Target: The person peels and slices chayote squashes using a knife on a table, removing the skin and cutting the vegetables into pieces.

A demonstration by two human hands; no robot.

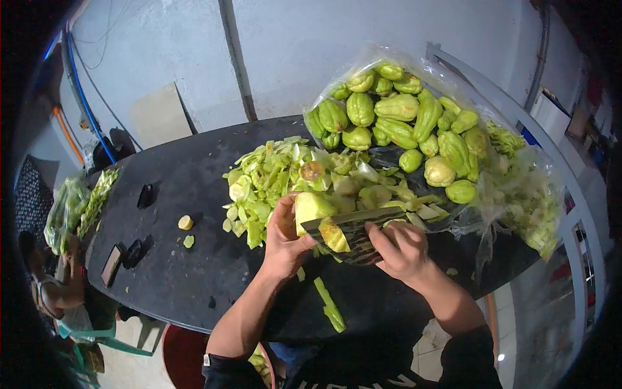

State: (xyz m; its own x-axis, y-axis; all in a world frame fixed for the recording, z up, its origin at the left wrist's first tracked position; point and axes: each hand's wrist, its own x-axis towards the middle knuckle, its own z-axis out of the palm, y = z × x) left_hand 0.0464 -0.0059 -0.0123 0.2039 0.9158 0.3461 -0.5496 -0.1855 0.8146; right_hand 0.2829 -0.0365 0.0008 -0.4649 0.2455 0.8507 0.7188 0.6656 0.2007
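My left hand (285, 236) is wrapped round a pale green peeled chayote (311, 206), held up over the table. In my right hand (403, 251) is a broad-bladed knife (363, 238), its blade touching or close against the near side of the chayote. A yellowish cut piece with a brown patch (334, 235) lies against the blade. Behind both hands spreads a heap of green peels and trimmings (259, 178). A long green peel strip (329, 305) rests on the table in front of me. The knife's handle is mostly hidden by my right fingers.
A plastic bag of whole chayotes (395, 109) lies open at the back right, with a clear bag of pale trimmings (531, 207) beside it. On the dark table (175, 285) are a phone (112, 264) and small scraps. A red tub (184, 356) stands below. Another person (65, 288) handles bagged greens at left.
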